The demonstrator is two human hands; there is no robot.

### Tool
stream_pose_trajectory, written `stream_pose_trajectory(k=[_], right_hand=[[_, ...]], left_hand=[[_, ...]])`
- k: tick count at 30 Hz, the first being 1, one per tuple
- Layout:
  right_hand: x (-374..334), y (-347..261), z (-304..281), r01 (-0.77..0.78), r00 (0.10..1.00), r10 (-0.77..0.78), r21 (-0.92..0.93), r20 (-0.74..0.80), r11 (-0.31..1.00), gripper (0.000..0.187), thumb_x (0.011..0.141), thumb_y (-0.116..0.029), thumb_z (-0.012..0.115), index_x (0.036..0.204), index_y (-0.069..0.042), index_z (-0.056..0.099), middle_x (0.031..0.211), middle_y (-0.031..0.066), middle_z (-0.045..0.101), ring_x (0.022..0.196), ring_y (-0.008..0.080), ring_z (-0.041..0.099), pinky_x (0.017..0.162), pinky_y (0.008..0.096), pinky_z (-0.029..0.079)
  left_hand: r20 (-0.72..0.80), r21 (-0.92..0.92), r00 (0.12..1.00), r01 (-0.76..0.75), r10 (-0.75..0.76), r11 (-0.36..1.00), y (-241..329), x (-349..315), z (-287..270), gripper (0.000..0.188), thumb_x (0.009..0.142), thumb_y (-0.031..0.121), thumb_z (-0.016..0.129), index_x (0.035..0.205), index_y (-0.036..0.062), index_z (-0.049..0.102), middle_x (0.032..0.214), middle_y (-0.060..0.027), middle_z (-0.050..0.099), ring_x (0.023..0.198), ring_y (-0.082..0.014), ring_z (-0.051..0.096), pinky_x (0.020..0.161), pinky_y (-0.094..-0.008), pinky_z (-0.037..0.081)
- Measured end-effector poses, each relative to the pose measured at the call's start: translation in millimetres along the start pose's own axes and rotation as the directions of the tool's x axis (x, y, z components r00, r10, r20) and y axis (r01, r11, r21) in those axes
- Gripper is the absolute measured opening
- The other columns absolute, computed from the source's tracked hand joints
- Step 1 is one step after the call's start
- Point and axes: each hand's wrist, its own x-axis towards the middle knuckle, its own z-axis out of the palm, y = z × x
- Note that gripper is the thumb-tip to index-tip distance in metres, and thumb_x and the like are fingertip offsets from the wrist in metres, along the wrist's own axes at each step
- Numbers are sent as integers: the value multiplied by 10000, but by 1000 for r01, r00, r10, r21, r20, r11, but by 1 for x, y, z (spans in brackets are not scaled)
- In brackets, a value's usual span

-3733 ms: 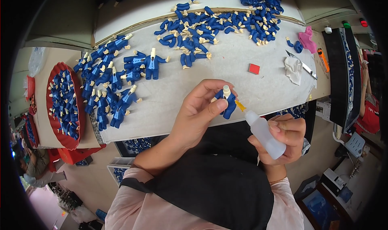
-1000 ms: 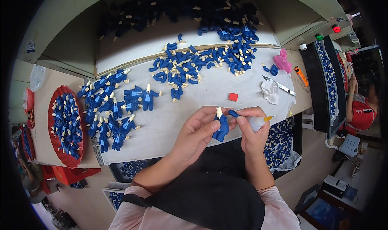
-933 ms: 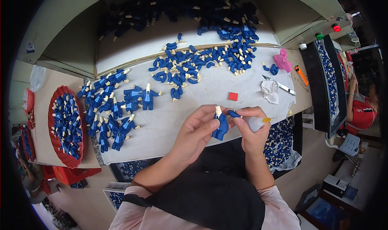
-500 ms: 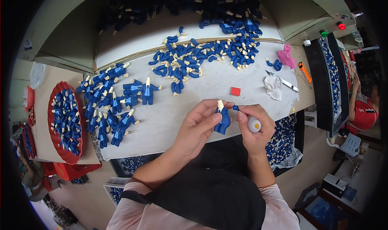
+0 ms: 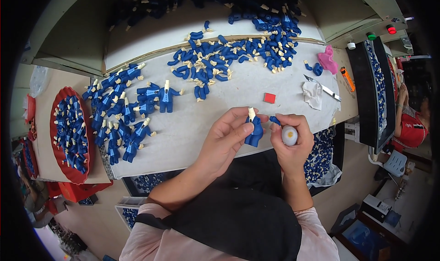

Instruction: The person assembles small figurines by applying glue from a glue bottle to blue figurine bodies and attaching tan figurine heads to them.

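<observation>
My left hand (image 5: 221, 141) is closed around a small blue figure body (image 5: 255, 136) with a cream neck, held upright over the table's near edge. Between the thumb and fingertips of my right hand (image 5: 295, 154) is a small blue figure arm (image 5: 274, 120), a short gap from the body. The same hand also grips a whitish bottle (image 5: 289, 136) with a yellowish spot on its end, tucked in the palm. Beyond my hands, a red block (image 5: 269, 98) lies on the white tabletop (image 5: 183, 132). Loose blue arms with cream hands (image 5: 213, 61) are heaped farther back.
Assembled figures (image 5: 123, 109) cluster at the left, beside a red fluted tray (image 5: 90, 158) full of more. To the right lie a craft knife (image 5: 331, 93), a white tissue (image 5: 312, 96), a pink cloth (image 5: 328, 60) and an orange cutter (image 5: 347, 80). Another person in red (image 5: 409, 128) sits far right.
My right hand has drawn slightly away from the figure body, and the small arm in it has tilted. The body has turned a little in my left hand. The view has shifted slightly.
</observation>
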Motion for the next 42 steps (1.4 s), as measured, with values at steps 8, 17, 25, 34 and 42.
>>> stream_pose_trajectory(k=[8, 17, 25, 34, 42], right_hand=[[1, -20, -5, -235, 970, 215, 217, 110, 947, 143, 687, 101, 547, 818, 47, 569, 671, 65, 564, 578, 81, 518, 533, 180, 400], [0, -27, -6, -73, 989, 76, -25, 127, 997, 139, 677, 91, 575, 795, 21, 606, 634, 45, 584, 563, 60, 531, 528, 168, 403], [1, -28, -12, -70, 973, 89, -96, 214, 993, 204, 628, 33, 615, 828, 17, 581, 717, 109, 611, 642, 167, 615, 579, 232, 462], [2, -31, -11, -104, 968, 122, -92, 218, 990, 190, 643, 25, 622, 823, 0, 567, 717, 101, 606, 628, 181, 608, 571, 233, 454], [5, -39, -10, 48, 964, 4, -190, 266, 981, 196, 649, 8, 652, 821, -6, 559, 688, 110, 572, 589, 224, 577, 520, 265, 436]], left_hand=[[-33, 194, 976, -206, 217, 959, -6, -2, 1, 224, 798, 25, 550, 1014, 26, 488, 978, -54, 540, 916, -108, 503, 795, -236, 407], [50, 326, 944, -323, 325, 888, -9, -1, 0, 227, 792, -27, 533, 1012, 0, 482, 988, -79, 535, 889, -115, 522, 769, -240, 438], [85, 422, 914, -394, 397, 816, -12, -1, -3, 225, 771, -53, 542, 990, -8, 515, 984, -86, 531, 888, -128, 531, 778, -242, 440], [146, 631, 819, -509, 555, 585, -13, 0, -6, 232, 715, -60, 592, 935, 8, 567, 949, -104, 555, 853, -172, 560, 733, -247, 460], [193, 694, 762, -552, 618, 463, -11, 0, -7, 240, 700, -45, 614, 930, 8, 571, 892, -100, 579, 808, -161, 572, 684, -235, 454]])
